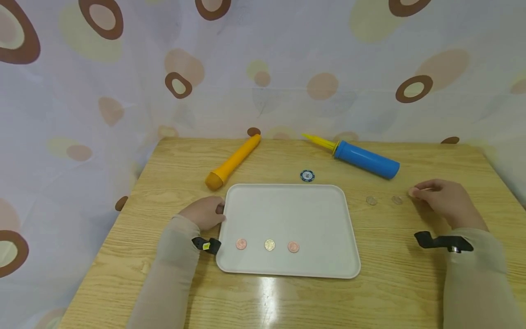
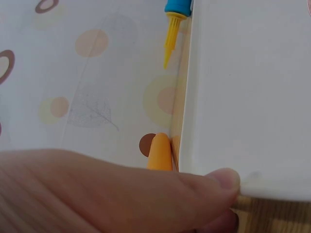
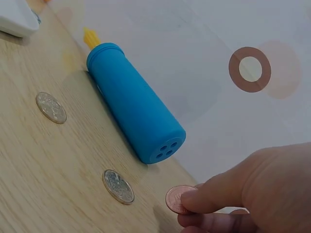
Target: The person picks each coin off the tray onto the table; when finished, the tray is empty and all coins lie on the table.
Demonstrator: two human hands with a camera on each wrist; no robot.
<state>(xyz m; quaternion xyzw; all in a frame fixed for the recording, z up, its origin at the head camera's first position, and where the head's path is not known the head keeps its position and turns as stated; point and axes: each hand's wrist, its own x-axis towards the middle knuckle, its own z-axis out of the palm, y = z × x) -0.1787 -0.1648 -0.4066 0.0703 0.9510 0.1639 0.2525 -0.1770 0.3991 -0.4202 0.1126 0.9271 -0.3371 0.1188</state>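
My left hand (image 1: 204, 212) grips the left edge of a white tray (image 1: 287, 219), the thumb over the rim and the other fingers mostly hidden under it. Three coins lie in a row in the tray's near part: a copper coin (image 1: 241, 244), a gold-toned coin (image 1: 269, 245) and another copper coin (image 1: 293, 246). To the right of the tray, my right hand (image 1: 445, 201) pinches a copper coin (image 3: 179, 199) between thumb and fingers, close over the table. Beside it on the wood lie two silver coins, the nearer one (image 3: 118, 186) and the farther one (image 3: 51, 108).
Behind the tray lies a blue and white poker chip (image 1: 307, 176). A blue hand pump (image 1: 365, 159) with a yellow nozzle rests at the back right. An orange baton-shaped thing (image 1: 233, 162) lies at the back left. A patterned curtain (image 1: 287, 68) hangs along the table's back edge.
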